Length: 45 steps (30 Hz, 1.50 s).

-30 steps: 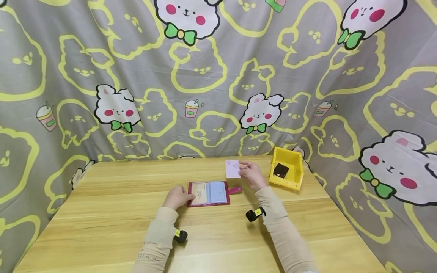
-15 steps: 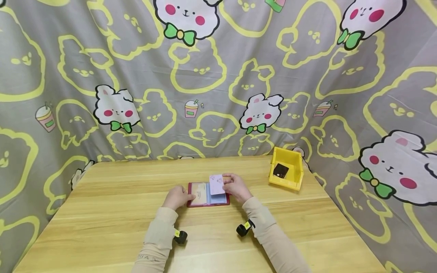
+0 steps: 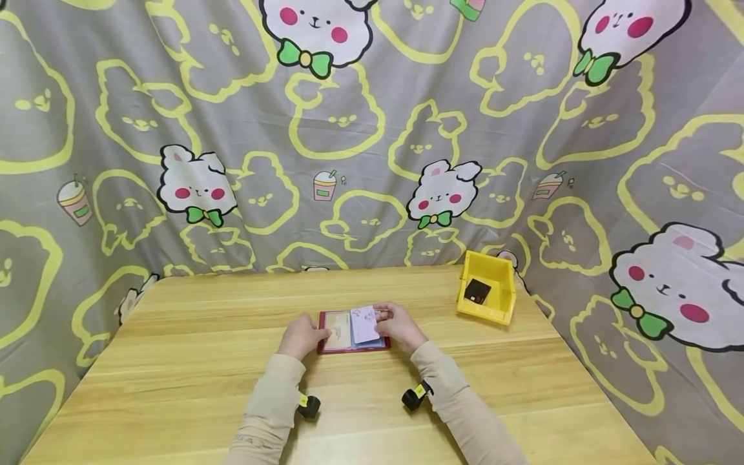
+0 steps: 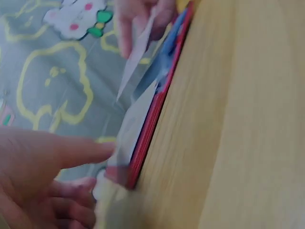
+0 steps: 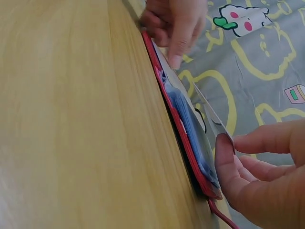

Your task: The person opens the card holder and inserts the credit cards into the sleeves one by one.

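Note:
A red card holder [image 3: 321, 349] lies spread open on the table, a cream card [image 3: 338, 329] in its left sleeve and bluish clear sleeves [image 5: 189, 130] on its right side. My left hand [image 3: 301, 336] holds the holder's left edge, thumb on top over the cream card. In my right hand [image 3: 400, 328], a pale pink card [image 3: 364, 325] with small printed figures is pinched between thumb and fingers by its right edge. This card is tilted just above the right sleeves, apart from them in the right wrist view. The holder's strap [image 5: 220, 213] is mostly hidden in the head view.
Toward the back right of the wooden table [image 3: 232, 303] stands a yellow bin [image 3: 496, 314] with a black card [image 3: 478, 291] inside. A patterned grey curtain [image 3: 261, 129] hangs behind the table and along its sides.
My right hand has brought the pink card left and down from beside the bin to over the holder's right side. My left hand has stayed on the left edge.

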Each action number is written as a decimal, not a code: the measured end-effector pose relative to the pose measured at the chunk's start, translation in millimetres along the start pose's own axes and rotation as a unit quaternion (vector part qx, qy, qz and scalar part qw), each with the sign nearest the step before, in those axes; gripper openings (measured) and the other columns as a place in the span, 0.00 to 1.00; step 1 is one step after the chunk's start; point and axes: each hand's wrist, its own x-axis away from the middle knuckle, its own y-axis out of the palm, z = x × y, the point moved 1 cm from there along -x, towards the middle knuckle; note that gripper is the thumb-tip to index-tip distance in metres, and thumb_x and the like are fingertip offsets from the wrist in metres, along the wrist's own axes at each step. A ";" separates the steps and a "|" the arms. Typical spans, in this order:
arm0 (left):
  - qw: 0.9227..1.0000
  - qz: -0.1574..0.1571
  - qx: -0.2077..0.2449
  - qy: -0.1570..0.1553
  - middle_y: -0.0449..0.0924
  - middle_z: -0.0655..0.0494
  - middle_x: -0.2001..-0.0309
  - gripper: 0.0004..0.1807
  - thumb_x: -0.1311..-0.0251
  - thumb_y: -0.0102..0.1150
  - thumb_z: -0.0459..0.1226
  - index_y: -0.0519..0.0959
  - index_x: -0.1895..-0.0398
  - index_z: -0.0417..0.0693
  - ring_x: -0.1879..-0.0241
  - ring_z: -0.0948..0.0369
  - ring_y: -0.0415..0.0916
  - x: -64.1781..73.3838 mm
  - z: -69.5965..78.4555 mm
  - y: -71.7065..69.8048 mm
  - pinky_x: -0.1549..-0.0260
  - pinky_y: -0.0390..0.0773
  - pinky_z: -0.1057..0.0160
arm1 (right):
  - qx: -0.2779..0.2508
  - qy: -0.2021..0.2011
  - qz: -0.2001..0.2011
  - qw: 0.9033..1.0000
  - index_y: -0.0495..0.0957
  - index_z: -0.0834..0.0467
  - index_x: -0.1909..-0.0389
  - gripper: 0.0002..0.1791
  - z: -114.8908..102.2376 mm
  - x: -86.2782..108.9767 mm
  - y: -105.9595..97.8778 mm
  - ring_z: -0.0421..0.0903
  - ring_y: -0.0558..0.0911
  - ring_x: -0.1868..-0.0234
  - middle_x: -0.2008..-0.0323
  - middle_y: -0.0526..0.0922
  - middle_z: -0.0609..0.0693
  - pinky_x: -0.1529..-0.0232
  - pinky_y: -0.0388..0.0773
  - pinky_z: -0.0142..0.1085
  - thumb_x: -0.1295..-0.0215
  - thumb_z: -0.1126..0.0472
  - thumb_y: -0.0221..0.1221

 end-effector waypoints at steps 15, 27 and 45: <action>0.926 -0.125 0.353 -0.047 0.77 0.51 0.76 0.11 0.36 0.55 0.30 0.75 0.56 0.28 0.78 0.63 0.77 1.0 18.1 32.7 0.74 0.82 0.65 | -0.016 -0.019 -0.027 0.999 0.68 0.70 0.39 0.32 -6.5 9.4 9.3 0.45 0.75 0.65 0.61 0.75 0.56 0.68 0.76 0.31 0.51 0.80 0.54; 0.919 -0.094 0.382 -0.032 0.77 0.48 0.70 0.13 0.36 0.54 0.27 0.73 0.50 0.25 0.78 0.62 0.78 -3.6 13.8 25.7 0.73 0.82 0.65 | -0.009 -0.035 -0.016 0.999 0.66 0.71 0.39 0.30 -9.4 1.8 -8.7 0.42 0.78 0.66 0.55 0.78 0.67 0.63 0.78 0.34 0.46 0.76 0.57; 0.936 -0.088 0.339 -0.040 0.74 0.52 0.74 0.10 0.37 0.54 0.26 0.73 0.56 0.26 0.79 0.64 0.74 -10.9 0.5 16.8 0.75 0.82 0.66 | 0.228 0.003 0.048 0.973 0.80 0.67 0.67 0.07 -5.8 0.7 -59.8 0.42 0.74 0.75 0.72 0.80 0.54 0.74 0.74 0.31 0.50 0.75 0.63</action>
